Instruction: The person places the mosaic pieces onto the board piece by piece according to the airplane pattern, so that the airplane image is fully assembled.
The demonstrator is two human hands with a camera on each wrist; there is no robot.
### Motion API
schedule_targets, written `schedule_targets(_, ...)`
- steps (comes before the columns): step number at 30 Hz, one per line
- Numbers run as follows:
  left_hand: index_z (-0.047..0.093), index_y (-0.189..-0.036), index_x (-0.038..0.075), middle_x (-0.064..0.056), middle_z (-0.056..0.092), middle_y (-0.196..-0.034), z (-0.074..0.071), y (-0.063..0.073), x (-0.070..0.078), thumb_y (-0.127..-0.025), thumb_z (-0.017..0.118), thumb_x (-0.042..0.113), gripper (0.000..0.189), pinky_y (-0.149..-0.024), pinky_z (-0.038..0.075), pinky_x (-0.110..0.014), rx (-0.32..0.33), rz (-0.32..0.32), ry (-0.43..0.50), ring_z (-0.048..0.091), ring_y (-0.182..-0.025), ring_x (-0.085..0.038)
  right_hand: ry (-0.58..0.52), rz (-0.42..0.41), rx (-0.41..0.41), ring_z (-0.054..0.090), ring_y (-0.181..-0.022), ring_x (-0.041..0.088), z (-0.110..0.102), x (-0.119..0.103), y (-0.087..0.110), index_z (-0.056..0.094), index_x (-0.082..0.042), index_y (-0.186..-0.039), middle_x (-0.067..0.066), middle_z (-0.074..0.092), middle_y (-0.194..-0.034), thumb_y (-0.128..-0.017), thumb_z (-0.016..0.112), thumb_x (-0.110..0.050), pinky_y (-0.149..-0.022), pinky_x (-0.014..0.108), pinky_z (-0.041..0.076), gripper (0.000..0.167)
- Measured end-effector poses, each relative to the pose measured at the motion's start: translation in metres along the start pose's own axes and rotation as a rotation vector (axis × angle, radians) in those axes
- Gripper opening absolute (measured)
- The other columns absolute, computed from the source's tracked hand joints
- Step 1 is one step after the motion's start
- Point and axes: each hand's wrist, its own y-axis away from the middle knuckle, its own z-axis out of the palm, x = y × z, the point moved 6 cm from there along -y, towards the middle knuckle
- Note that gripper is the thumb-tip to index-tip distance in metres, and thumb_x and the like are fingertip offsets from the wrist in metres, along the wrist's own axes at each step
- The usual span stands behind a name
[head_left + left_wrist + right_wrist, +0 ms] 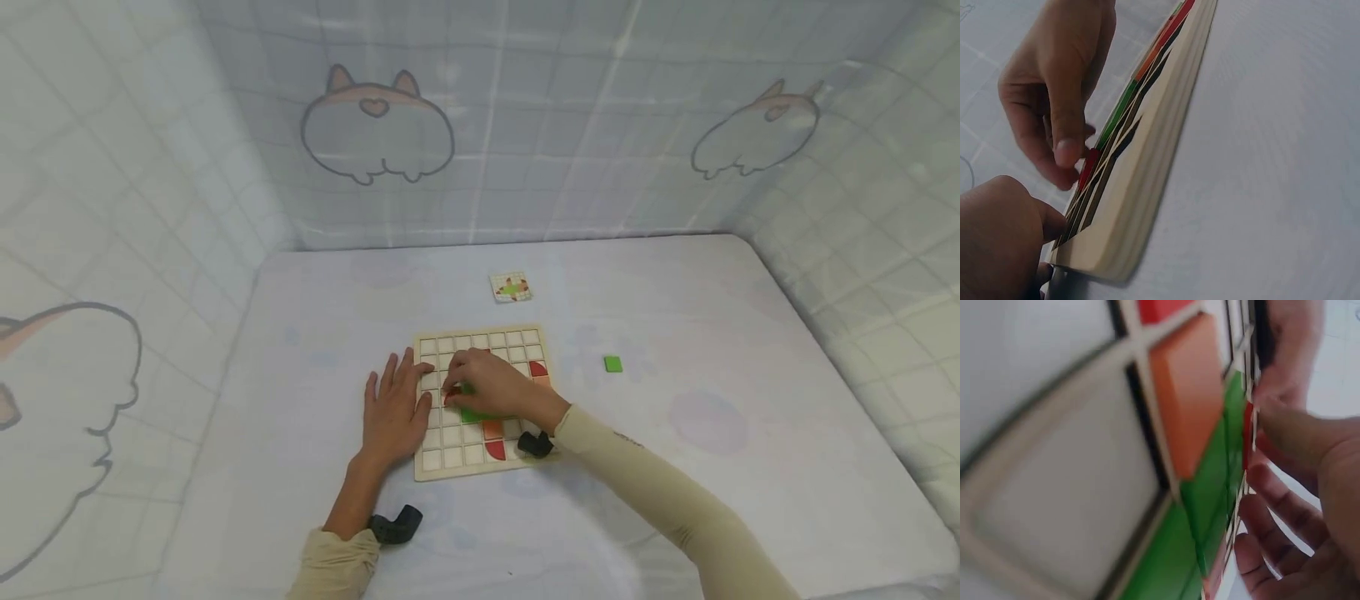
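Observation:
A wooden grid board [438, 475] lies on the white-covered surface, some of its cells filled with coloured tiles. My left hand [393, 417] is spread along the board's left edge, the thumb and index finger touching its rim. Over the left-middle cells, my right hand [491, 383] pinches a red quarter-round tile [1088, 167] between thumb and fingers, down at the grid. Beside that tile are green tiles [472, 415], partly hidden under the right hand. An orange tile [492, 430] and another red quarter-round tile [495, 450] sit nearer the front edge.
A small pattern card [511, 287] lies behind the board. To the right of the board is a loose green square tile [613, 364]. Black wrist cameras [397, 527] are on both wrists. Fabric walls with cartoon animal prints enclose the surface at the back and sides.

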Motion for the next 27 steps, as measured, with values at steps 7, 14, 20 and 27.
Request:
schedule_targets(7, 0.046, -0.137, 0.016, -0.016, 0.023, -0.16, 0.002, 0.0, -0.001, -0.099, 0.046, 0.022, 0.038, -0.113, 0.001, -0.059, 0.01, -0.011, -0.017, 0.01, -0.147, -0.035, 0.05, -0.007, 0.014, 0.05, -0.087, 0.01, 0.0, 0.002, -0.001, 0.078, -0.021, -0.098, -0.011, 0.061, -0.091, -0.087, 0.077, -0.03, -0.077, 0.027, 0.041, 0.014)
schedule_targets(14, 0.047, -0.138, 0.016, -0.015, 0.021, -0.161, 0.007, 0.0, -0.001, -0.1, 0.047, 0.024, 0.039, -0.113, 0.001, -0.059, -0.003, -0.015, -0.015, 0.008, -0.148, -0.034, 0.122, 0.046, -0.041, 0.047, -0.088, 0.01, 0.001, 0.006, 0.0, 0.077, -0.028, -0.101, -0.013, 0.06, -0.097, -0.088, 0.076, -0.036, -0.075, 0.027, 0.039, 0.015)
schedule_targets(20, 0.047, -0.137, 0.017, -0.015, 0.023, -0.16, 0.005, 0.0, 0.001, -0.098, 0.048, 0.023, 0.04, -0.113, 0.001, -0.058, -0.001, -0.014, -0.017, 0.009, -0.148, -0.034, 0.114, 0.097, 0.011, 0.048, -0.094, 0.013, -0.009, 0.016, 0.018, 0.075, -0.027, -0.109, -0.009, 0.061, -0.106, -0.09, 0.073, -0.036, -0.079, 0.032, 0.039, 0.022)
schedule_targets(27, 0.046, -0.137, 0.016, -0.016, 0.023, -0.16, 0.005, 0.002, 0.0, -0.097, 0.047, 0.022, 0.04, -0.113, 0.002, -0.058, 0.008, -0.024, -0.021, 0.009, -0.148, -0.034, 0.037, 0.173, 0.14, 0.05, -0.097, 0.018, -0.032, 0.042, 0.061, 0.076, -0.02, -0.109, -0.005, 0.064, -0.104, -0.088, 0.076, -0.027, -0.078, 0.039, 0.037, 0.022)
